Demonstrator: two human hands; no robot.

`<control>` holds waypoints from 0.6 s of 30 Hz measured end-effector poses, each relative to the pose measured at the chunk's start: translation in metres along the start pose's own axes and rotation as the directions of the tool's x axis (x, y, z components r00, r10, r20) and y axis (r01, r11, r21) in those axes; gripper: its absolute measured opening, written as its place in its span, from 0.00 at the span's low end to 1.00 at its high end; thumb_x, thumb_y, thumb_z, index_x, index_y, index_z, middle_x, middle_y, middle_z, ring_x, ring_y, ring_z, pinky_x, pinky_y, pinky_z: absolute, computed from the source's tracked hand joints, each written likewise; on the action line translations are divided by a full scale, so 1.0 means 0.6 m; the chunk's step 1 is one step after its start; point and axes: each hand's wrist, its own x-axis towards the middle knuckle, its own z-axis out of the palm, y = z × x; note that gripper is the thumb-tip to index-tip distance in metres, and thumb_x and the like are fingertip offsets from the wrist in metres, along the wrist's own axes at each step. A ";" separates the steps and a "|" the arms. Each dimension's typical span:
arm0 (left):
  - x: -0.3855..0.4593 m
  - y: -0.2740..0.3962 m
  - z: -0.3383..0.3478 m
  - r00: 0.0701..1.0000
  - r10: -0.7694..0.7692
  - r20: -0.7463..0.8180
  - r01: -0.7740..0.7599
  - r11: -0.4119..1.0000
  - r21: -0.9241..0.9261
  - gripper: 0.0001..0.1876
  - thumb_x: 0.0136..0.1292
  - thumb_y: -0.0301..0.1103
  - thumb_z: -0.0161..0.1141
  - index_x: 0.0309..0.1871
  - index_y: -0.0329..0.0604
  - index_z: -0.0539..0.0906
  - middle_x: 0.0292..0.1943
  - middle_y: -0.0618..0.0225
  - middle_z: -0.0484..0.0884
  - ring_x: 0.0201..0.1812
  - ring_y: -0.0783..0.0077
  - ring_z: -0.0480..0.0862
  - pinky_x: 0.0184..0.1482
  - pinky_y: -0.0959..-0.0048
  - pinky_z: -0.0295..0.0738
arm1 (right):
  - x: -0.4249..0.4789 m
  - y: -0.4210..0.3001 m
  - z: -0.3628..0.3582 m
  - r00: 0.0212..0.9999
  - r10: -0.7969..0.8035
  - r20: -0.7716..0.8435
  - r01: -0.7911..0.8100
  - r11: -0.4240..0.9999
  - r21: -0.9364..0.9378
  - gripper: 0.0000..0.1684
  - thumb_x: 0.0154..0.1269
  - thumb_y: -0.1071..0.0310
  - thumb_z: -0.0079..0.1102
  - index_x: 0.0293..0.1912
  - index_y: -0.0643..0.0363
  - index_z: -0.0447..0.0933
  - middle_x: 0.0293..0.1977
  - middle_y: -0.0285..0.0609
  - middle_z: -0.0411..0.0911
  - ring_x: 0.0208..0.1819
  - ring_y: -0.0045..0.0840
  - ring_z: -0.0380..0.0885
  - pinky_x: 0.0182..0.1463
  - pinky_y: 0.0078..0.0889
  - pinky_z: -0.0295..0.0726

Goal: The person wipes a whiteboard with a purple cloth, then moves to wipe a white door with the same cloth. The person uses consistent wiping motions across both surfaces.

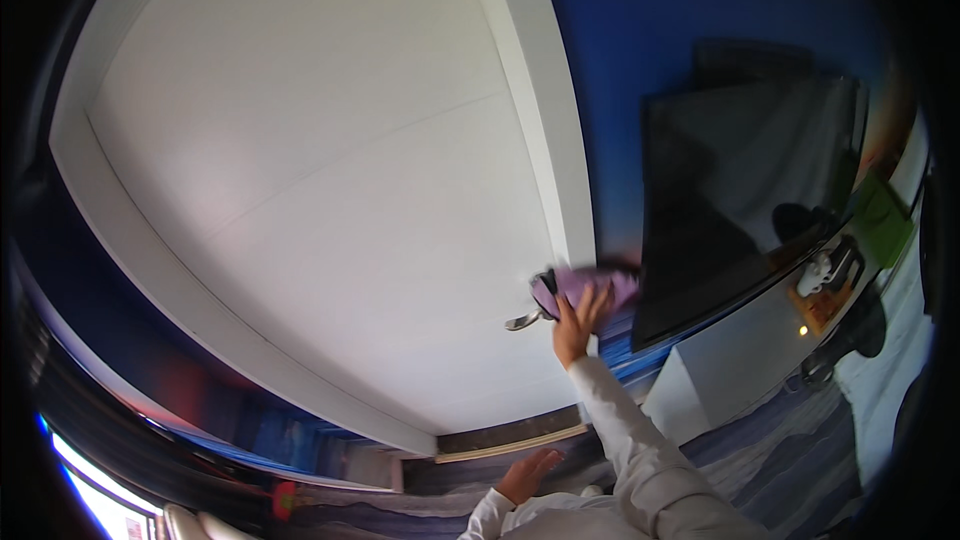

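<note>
My right hand (579,321) is raised with a purple cloth (589,286) under its fingers, beside the edge of a white door (337,187). The cloth lies over the upright of the white door frame (559,187), and part of it is blurred. Just left of the cloth, a metal lever handle (523,321) sticks out from the door; its base is partly covered. Low in front of my body, my left hand (529,474) hangs with its fingers stretched out and holds nothing.
Right of the frame, a black television (735,202) stands before a blue mural wall (622,7). A white cabinet (739,371) below carries a wooden tray (825,307), a white object (814,274) and a green bag (881,217). Grey patterned flooring (442,484) runs underneath.
</note>
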 end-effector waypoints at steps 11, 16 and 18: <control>0.026 0.002 -0.031 1.000 0.005 -0.020 -0.006 1.000 -0.020 0.19 0.71 0.43 0.45 0.52 0.36 0.74 0.45 0.59 0.81 0.47 0.68 0.80 0.49 0.71 0.73 | 0.142 -0.075 -0.034 0.994 0.083 0.067 -0.095 0.974 0.205 0.41 0.37 0.79 0.53 0.57 0.39 0.73 0.68 0.60 0.44 0.66 0.68 0.38 0.63 0.70 0.40; 0.103 0.036 -0.056 0.997 0.037 0.070 -0.052 0.970 0.236 0.21 0.69 0.47 0.46 0.52 0.40 0.75 0.44 0.58 0.81 0.46 0.62 0.80 0.49 0.69 0.72 | 0.466 -0.168 -0.112 0.978 -0.037 -0.204 0.081 0.974 0.213 0.46 0.44 0.74 0.63 0.64 0.37 0.61 0.67 0.57 0.45 0.65 0.61 0.46 0.64 0.61 0.50; 0.123 0.043 -0.063 0.992 0.081 0.099 -0.104 0.962 0.254 0.21 0.69 0.48 0.46 0.52 0.41 0.75 0.45 0.58 0.81 0.46 0.60 0.80 0.48 0.69 0.72 | 0.493 -0.169 -0.118 0.949 -0.046 -0.313 0.107 0.978 0.181 0.43 0.50 0.73 0.62 0.66 0.44 0.58 0.65 0.59 0.49 0.65 0.56 0.50 0.66 0.50 0.53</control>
